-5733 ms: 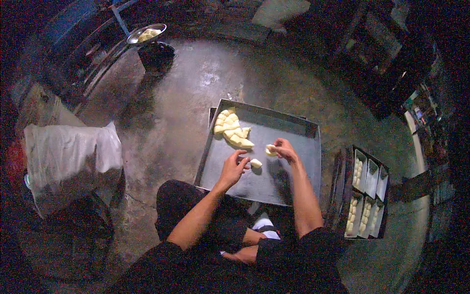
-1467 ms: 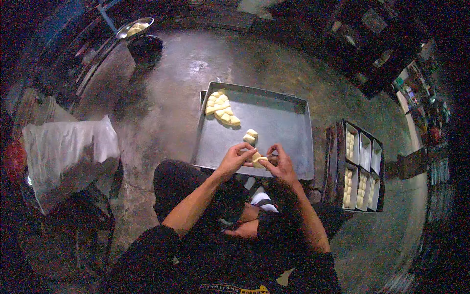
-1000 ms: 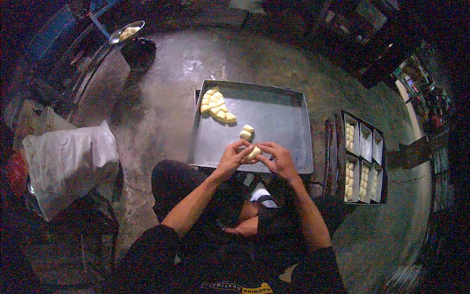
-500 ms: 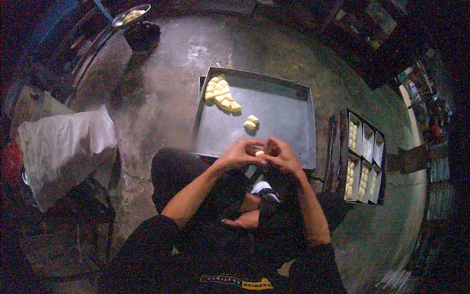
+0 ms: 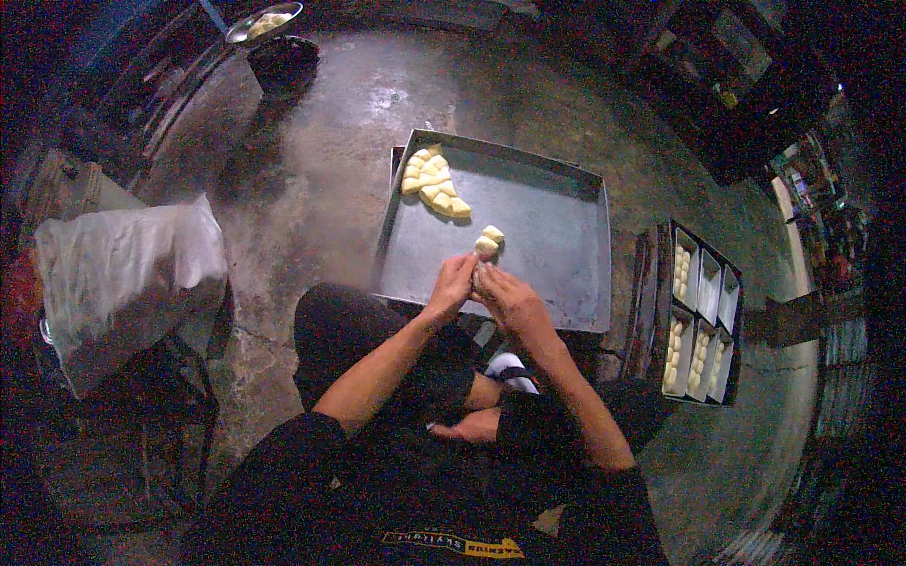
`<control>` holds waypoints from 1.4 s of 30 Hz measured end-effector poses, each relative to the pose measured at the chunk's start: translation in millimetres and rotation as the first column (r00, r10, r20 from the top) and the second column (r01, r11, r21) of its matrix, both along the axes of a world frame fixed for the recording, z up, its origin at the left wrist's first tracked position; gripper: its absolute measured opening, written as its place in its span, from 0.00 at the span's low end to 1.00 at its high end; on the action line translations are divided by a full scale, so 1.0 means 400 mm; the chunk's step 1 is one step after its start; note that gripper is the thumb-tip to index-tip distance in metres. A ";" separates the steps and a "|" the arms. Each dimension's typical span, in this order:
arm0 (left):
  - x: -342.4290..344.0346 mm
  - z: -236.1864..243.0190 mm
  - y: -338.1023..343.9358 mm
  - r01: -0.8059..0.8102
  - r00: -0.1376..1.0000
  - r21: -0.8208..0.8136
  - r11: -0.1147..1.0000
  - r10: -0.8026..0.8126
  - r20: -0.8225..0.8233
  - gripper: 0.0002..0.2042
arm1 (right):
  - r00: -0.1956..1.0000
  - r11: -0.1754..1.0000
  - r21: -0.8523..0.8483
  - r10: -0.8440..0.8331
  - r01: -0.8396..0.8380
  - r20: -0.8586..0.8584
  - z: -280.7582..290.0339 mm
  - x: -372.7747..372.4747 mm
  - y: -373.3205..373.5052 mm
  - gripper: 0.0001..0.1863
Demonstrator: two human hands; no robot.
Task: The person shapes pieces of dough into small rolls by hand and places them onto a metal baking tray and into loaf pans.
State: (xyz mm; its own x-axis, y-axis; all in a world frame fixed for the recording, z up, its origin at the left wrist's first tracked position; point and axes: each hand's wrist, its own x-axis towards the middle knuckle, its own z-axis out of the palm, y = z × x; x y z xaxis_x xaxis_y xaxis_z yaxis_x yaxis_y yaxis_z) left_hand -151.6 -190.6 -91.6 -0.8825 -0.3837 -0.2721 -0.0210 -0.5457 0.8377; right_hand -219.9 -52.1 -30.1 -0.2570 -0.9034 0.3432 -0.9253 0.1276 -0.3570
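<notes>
My left hand (image 5: 452,287) and my right hand (image 5: 511,300) meet over the near edge of a shallow metal tray (image 5: 552,250). Their closed fingers press together around a small piece of pale dough, which they mostly cover. Just beyond my fingertips, two rounded dough pieces (image 5: 490,238) lie side by side on the tray. A cluster of cut dough pieces (image 5: 436,184), packed close together, sits in the tray's far left part.
On the right stands a set of joined rectangular tins (image 5: 699,300), several holding rows of dough balls. A whitish sheet (image 5: 132,269) drapes over something at left. Far left, a round metal bowl (image 5: 264,23) holds pale dough on a dark stand (image 5: 283,66).
Both hands have closed in, shifting slightly left and forward towards the two dough pieces. The dough that showed between my fingers is now mostly covered. The view has shifted a little.
</notes>
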 end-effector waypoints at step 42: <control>0.004 -0.099 -0.080 -0.349 0.909 0.239 0.906 0.265 0.323 0.27 | 0.656 0.883 0.460 -0.291 -0.096 0.696 -0.083 -0.220 -0.232 0.15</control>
